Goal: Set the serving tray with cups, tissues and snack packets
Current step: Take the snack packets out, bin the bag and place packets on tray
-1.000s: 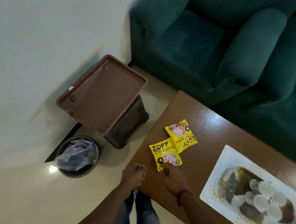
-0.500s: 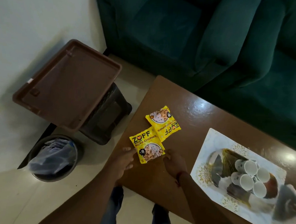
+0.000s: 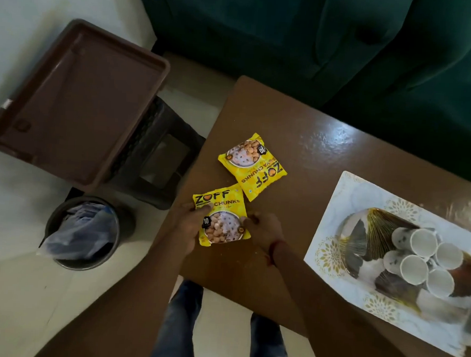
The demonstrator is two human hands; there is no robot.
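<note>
Now closed in from both sides: left hand and right hand pinching near snack packet on table, seemingly readying transfer to right-side serving tray holding cups.

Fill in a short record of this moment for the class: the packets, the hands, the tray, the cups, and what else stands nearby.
near packet: yellow, on the brown table, held at both side edges
left hand: grip on the near packet's left edge
right hand: fingertips at its right edge
far packet: yellow, flat on the table, untouched
serving tray: white with gold pattern, at the right
cups: white, clustered on the tray
tissues: none visible
brown tray: on a dark stool beside the table
bin: on the floor, lined with plastic
</note>
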